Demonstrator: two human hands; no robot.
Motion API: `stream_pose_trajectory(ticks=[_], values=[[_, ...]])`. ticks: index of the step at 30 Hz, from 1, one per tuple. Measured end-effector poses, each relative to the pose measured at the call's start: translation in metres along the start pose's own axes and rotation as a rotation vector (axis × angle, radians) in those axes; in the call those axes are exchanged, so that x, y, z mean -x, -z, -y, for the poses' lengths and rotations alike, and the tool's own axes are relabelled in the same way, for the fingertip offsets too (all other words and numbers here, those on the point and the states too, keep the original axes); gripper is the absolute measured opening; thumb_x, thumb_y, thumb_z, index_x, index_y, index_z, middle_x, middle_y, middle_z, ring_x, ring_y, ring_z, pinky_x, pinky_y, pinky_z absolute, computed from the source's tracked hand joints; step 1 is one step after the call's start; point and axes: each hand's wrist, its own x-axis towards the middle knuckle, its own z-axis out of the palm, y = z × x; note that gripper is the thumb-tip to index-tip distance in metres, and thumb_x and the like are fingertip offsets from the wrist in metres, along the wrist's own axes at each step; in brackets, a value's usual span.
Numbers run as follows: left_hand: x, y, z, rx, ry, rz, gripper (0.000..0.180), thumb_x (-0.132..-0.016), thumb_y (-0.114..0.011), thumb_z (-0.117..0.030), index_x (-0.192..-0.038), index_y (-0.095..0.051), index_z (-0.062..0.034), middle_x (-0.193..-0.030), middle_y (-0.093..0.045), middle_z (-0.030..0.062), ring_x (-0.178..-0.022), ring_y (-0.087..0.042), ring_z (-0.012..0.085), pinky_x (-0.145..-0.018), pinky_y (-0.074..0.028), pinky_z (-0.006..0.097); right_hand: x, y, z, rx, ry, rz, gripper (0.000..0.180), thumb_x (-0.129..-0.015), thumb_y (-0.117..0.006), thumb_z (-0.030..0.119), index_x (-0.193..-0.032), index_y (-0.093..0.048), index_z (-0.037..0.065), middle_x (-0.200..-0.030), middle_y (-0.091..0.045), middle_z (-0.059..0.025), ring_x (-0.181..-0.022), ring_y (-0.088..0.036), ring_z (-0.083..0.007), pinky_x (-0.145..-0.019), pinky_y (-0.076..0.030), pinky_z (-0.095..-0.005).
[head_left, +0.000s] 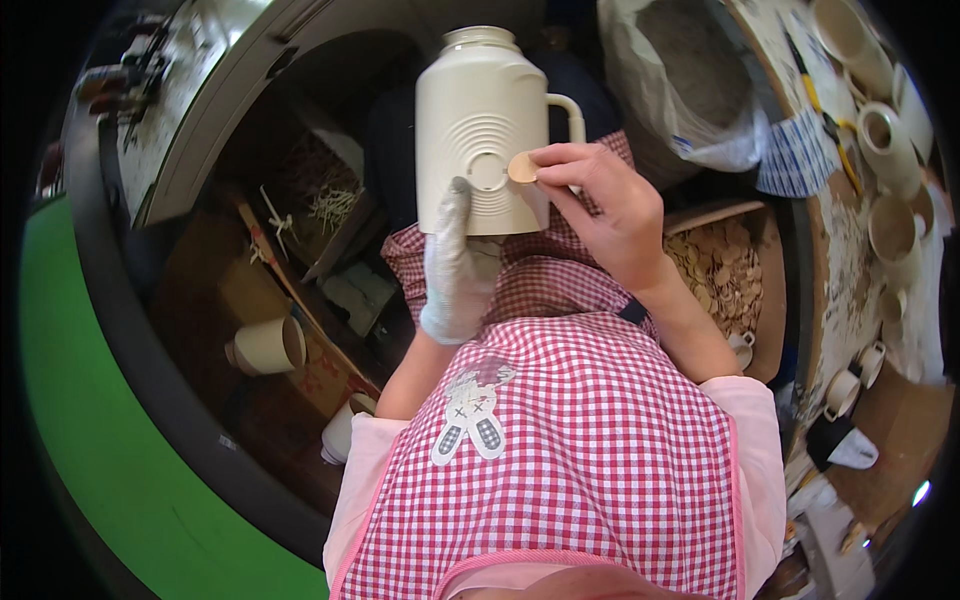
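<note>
A tall cream jug [481, 120] with a handle and a ribbed round recess on its side stands on my lap. My left hand [455, 265], in a white glove, grips the jug from below, thumb up against the recess. My right hand [600, 200] is bare and pinches a small round tan disc [522, 167], pressing it against the jug's side at the edge of the recess. Its fingers curl in front of the handle.
A wooden box of tan discs [725, 270] sits at my right knee. Cream mugs [893, 225] stand on a bench at right. A grey sack [690, 80] lies beyond. Cups [268, 345] and a box of sticks [320, 205] sit on the left floor.
</note>
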Motion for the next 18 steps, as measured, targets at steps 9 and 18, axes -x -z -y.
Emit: stream_pose_trajectory(ticks=[9,18], values=[[-0.001,0.018,0.010,-0.594,-0.412,0.106,0.039,-0.102,-0.064,-0.007,-0.139,-0.057,-0.0008,-0.128,-0.065,0.0097,-0.112,-0.065,0.0169,-0.097,-0.054,0.029,-0.022,-0.009,0.003,0.025,-0.161,0.175,0.025,-0.083,-0.083,0.008,-0.105,-0.072,0.003,-0.100,-0.071,-0.0079,-0.084,-0.071,-0.0187,-0.073,-0.059,-0.0288],[-0.006,0.015,0.004,-0.196,0.008,0.031,0.038,-0.107,-0.060,-0.019,-0.141,-0.053,-0.0039,-0.132,-0.063,0.0096,-0.117,-0.064,0.0167,-0.100,-0.054,0.032,-0.033,0.001,0.012,-0.312,-0.678,0.330,0.024,-0.092,-0.078,0.010,-0.114,-0.070,0.003,-0.099,-0.071,-0.0040,-0.078,-0.067,-0.0087,-0.070,-0.057,-0.0225]])
